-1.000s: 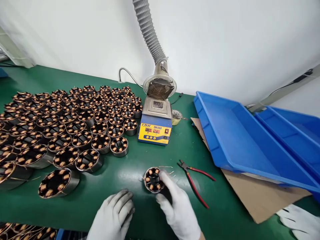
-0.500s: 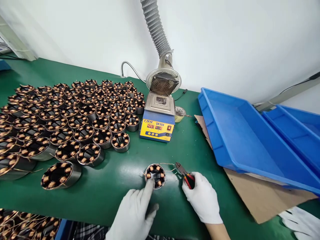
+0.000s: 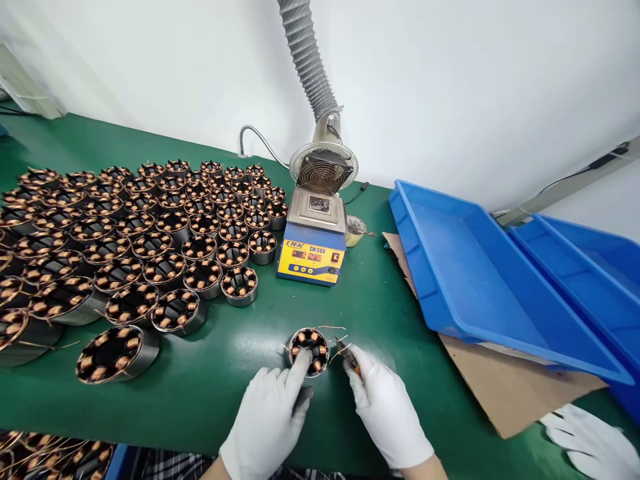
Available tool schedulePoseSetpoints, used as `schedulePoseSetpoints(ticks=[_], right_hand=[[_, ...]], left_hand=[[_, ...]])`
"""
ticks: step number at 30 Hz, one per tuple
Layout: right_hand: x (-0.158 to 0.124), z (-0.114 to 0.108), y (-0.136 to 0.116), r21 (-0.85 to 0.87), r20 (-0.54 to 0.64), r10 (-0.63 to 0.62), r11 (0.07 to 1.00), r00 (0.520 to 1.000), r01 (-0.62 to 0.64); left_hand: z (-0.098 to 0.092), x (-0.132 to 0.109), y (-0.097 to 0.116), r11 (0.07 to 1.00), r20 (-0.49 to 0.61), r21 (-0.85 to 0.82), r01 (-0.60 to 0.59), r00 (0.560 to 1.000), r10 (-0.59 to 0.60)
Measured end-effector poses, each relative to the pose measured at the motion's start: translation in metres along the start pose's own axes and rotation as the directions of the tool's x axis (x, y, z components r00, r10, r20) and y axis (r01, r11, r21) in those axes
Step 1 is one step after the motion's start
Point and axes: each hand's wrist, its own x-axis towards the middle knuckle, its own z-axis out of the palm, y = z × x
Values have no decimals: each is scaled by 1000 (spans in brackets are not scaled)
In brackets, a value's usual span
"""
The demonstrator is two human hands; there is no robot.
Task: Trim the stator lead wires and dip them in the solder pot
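A motor stator (image 3: 324, 353), a metal ring with copper coils inside, lies on the green table with thin wires sticking out to its right and left. My left hand (image 3: 270, 417), in a white glove, reaches its index finger down into the ring; the thumb is spread apart below the rim and the other fingers are bent. In my right hand (image 3: 387, 407), also gloved, are diagonal cutters (image 3: 349, 357) with red and black handles. Their jaws are at the wires to the right of the stator; whether they close on a wire I cannot tell.
Many more stators (image 3: 165, 267) stand in rows at the left. Behind is a blue and yellow solder pot (image 3: 311, 261) under an exhaust hose (image 3: 307, 60). Blue trays (image 3: 480, 267), cardboard (image 3: 520, 393) and a loose glove (image 3: 593, 443) are at the right. A bin (image 3: 117, 461) of stators is lower left.
My right hand has moved left with the cutters, bringing the jaws from beside the wires to the wire ends. The left index finger stays at the stator. The view has shifted slightly.
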Motion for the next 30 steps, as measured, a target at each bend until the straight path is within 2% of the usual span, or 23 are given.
schedulePoseSetpoints(ticks=[3, 5, 6, 8, 9, 10, 12, 14, 17, 20, 25, 30], right_hand=[[1, 0, -1, -28, 23, 56, 998, 998, -55], [4, -7, 7, -60, 6, 162, 985, 987, -162], [5, -12, 14, -83, -17, 247, 965, 969, -248], [8, -26, 31, -142, -87, 420, 892, 903, -428], [8, -33, 40, -178, -120, 474, 854, 872, -489], [8, -38, 47, -206, -130, 491, 836, 861, -508], [5, -43, 56, -237, -104, 461, 849, 881, -472], [2, -38, 54, -216, -33, 367, 905, 929, -366], [1, -23, 35, -147, 57, 177, 975, 982, -167], [6, -14, 16, -115, 90, 53, 992, 995, -43], [8, -16, 7, -80, 64, 4, 997, 998, 1], [5, -14, 4, -119, 11, 22, 993, 1000, -20]], left_hand=[[0, 1, 1, 999, -26, 39, -17, 999, 18], [1, 1, 1, 997, -35, 68, -20, 999, 22], [1, 0, 1, 997, -37, 79, -20, 999, 23], [2, -2, 1, 996, -30, 86, -19, 999, 21], [2, -2, 1, 996, -24, 84, -18, 999, 21], [2, -3, 1, 997, -21, 79, -19, 1000, 21], [3, -3, 1, 997, -11, 69, -22, 1000, 23], [3, -2, 1, 997, -2, 70, -26, 1000, 26], [3, -2, 1, 996, 0, 81, -23, 1000, 23], [3, -2, 1, 997, 10, 75, -12, 1000, 12], [2, -2, 1, 997, -7, 74, -26, 1000, 27], [0, -1, 1, 998, -13, 66, -23, 1000, 24]])
